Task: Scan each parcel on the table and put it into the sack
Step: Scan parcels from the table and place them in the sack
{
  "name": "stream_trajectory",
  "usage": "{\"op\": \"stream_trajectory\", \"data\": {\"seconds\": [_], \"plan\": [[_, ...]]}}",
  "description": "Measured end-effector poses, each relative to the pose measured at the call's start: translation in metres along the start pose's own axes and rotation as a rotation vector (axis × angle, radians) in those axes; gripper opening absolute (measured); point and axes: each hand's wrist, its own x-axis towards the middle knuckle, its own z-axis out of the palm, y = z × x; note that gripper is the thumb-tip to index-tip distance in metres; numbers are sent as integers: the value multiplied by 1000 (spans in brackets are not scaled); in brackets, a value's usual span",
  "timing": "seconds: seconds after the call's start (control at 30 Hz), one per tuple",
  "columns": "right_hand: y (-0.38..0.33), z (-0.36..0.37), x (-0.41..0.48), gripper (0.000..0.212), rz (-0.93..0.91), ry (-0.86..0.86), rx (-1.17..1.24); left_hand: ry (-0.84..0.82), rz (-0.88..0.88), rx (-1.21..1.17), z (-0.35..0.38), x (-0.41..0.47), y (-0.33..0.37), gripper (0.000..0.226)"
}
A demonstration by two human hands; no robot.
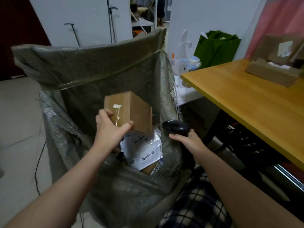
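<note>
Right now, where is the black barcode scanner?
In the head view, just right of centre: the right hand grips the barcode scanner at the right edge of the sack, between the cardboard parcel in the left hand and the wooden table.

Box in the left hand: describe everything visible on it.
Plain brown cardboard box, clear tape and a white label scrap on one face. Tilted, held over the open sack mouth. The left hand grips its near corner, thumb on one side, fingers on the other. Contact with parcels below: cannot tell.

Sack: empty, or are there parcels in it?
Partly filled: white mailers lie inside the sack, below the cardboard box in the left hand.
</note>
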Motion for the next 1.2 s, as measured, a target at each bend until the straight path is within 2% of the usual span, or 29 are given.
{"op": "stream_trajectory", "data": {"seconds": [0.07, 0.13, 0.2, 0.3, 0.37, 0.43, 0.53, 0.57, 0.63, 0.67, 0.7, 0.73, 0.77, 0.83, 0.93, 1.0, 1.1, 1.13, 1.2], "plan": [[11, 11, 9, 52, 89, -47, -25, -44, 51, 138, 12, -1, -24, 65], [15, 22, 8, 32, 127, -51, -58, -63, 55, 336, 11, -1, -45, 74], [20, 32, 6, 24, 108, -36, -176, -14, 54, 567, 1, -4, -62, 80], [17, 46, -4, 21, 0, -37, -365, 29, 133, 710, -8, -9, -75, 78], [15, 51, -14, 15, -58, -40, -447, -51, 199, 742, -1, -13, -80, 77], [13, 52, -30, 12, -137, -53, -487, -202, 217, 826, 15, -21, -78, 75], [14, 48, -45, 16, -206, -4, -490, -350, 301, 979, 45, -35, -70, 57], [12, 46, -47, 18, -220, 36, -467, -469, 307, 927, 55, -43, -64, 57], [1, 42, -50, 21, -237, 131, -354, -780, 324, 680, 70, -64, -41, 72], [-10, 39, -50, 23, -246, 171, -270, -871, 286, 514, 74, -78, -26, 68], [-24, 36, -50, 24, -260, 199, -184, -902, 273, 436, 75, -86, -16, 54], [-40, 31, -49, 26, -292, 223, -106, -838, 303, 410, 73, -82, -7, 37], [-56, 26, -47, 27, -340, 245, -57, -695, 353, 450, 71, -66, 4, 26], [-89, 15, -44, 24, -430, 284, -33, -419, 385, 472, 53, -22, 35, 21], [-120, 6, -47, 23, -477, 335, 46, -120, 606, 390, 15, 12, 95, 17], [-115, 1, -56, 23, -424, 312, 94, -125, 689, 358, 7, 1, 106, 17], [-80, -5, -68, 19, -227, 210, 29, -381, 652, 600, 8, -26, 92, 16], [-74, -5, -72, 19, -203, 203, 30, -387, 636, 617, 10, -30, 90, 17], [-78, -8, -77, 20, -268, 272, 38, -375, 647, 622, 13, -39, 97, 19]]}}
